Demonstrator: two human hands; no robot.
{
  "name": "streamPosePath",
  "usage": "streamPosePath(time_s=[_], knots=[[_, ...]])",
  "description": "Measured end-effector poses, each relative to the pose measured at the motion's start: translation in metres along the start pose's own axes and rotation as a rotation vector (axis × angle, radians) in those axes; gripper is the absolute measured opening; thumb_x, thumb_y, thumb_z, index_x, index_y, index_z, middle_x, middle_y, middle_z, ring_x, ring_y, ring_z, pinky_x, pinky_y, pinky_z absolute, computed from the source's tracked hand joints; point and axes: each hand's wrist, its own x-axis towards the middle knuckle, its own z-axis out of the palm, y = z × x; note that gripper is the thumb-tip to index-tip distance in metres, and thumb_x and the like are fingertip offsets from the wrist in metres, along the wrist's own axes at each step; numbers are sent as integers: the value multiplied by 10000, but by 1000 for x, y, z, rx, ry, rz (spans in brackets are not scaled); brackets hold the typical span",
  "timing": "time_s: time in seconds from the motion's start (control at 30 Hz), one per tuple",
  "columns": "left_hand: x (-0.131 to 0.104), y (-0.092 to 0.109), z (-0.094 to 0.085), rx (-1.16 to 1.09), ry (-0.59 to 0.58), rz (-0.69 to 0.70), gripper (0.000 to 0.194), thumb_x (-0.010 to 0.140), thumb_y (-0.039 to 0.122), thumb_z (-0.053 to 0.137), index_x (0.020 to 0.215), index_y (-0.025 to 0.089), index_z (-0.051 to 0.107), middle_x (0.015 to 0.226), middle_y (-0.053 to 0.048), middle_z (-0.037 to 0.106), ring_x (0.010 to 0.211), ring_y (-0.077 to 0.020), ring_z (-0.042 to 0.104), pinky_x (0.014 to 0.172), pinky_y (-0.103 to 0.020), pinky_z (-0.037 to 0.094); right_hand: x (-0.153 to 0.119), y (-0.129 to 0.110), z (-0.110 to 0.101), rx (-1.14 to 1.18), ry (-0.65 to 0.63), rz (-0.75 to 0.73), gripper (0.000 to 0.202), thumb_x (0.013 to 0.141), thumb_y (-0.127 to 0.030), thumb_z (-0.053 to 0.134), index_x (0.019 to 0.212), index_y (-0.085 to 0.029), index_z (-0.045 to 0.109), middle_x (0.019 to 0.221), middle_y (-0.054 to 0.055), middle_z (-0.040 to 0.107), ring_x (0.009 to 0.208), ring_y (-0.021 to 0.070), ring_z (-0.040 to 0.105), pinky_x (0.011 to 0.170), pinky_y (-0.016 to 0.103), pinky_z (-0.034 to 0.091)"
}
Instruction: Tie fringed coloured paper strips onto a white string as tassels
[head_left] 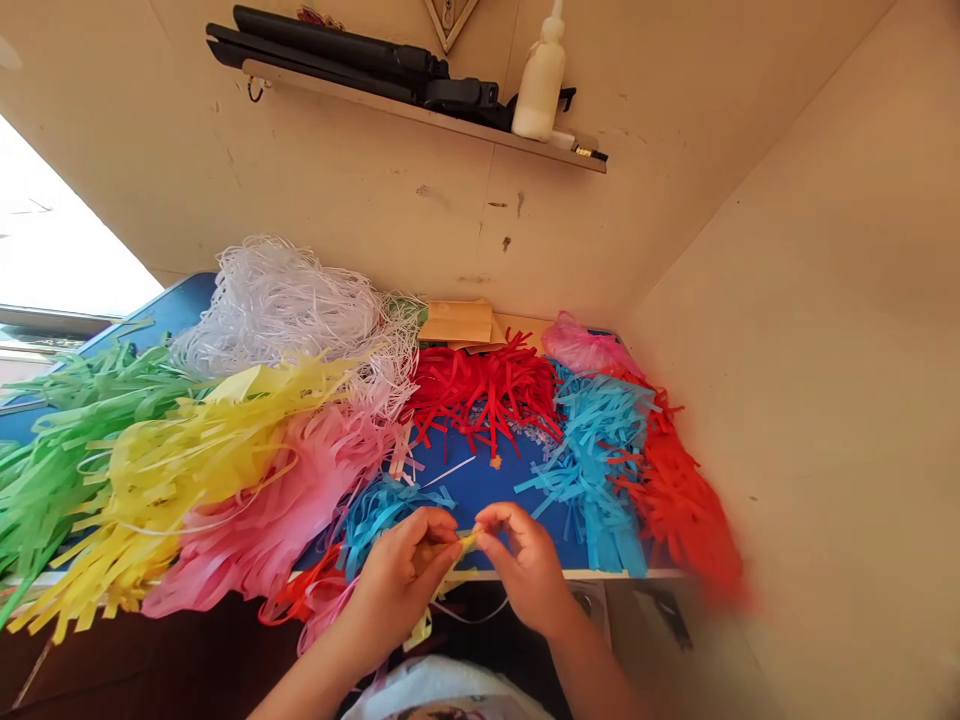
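Observation:
My left hand and my right hand meet over the front edge of the blue table. Between their fingertips stretches a thin yellow strip, pinched at both sides. Some pale yellow strip ends hang below my left hand. Just behind that hand lies a small bunch of blue strips. Pink strips and yellow strips spread to the left. Farther back on the table are red strips, with a tiny orange piece and a thin white stick or string before them.
Green strips cover the far left, and a heap of white string stands behind. Blue strips and red-orange strips drape at right, near a pink plastic bag. A wall shelf carries a white bottle.

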Motion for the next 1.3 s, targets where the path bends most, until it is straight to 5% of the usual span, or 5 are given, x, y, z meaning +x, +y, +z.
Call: streamPosePath(time_s=[0.23,0.4,0.67,1.17,1.3], knots=[[3,1,-2,49,-6,99,125,833,285,659,942,227,676,825,-13,718,734,-146,687,658,-220,547,3,0,-1,197,-14,4,72,839,-293,674,868,-231,697,876,33,703,806,176,655,748,297,531],[4,3,-3,111,-3,180,81,861,266,630,840,217,691,797,-22,698,691,-136,670,603,-210,542,1,-6,-5,44,71,-65,37,841,-248,669,838,-241,705,822,16,688,779,161,638,727,267,513],[2,9,-2,228,163,475,139,883,160,580,883,240,693,813,11,735,747,-125,698,1045,-407,473,-7,-13,1,-59,138,-82,59,848,-251,650,890,-248,692,816,12,715,736,165,676,720,280,546],[1,3,6,201,108,452,93,869,168,605,869,229,675,819,18,748,745,-124,708,1016,-399,488,-12,-16,3,-130,160,-100,53,839,-212,645,861,-245,680,791,2,722,725,165,683,705,264,537],[-3,3,6,229,7,260,104,866,244,610,768,213,629,750,3,720,688,-148,686,756,-302,571,-25,-9,-10,-230,132,-100,60,864,-263,627,856,-246,684,784,6,730,697,163,681,670,251,522]])
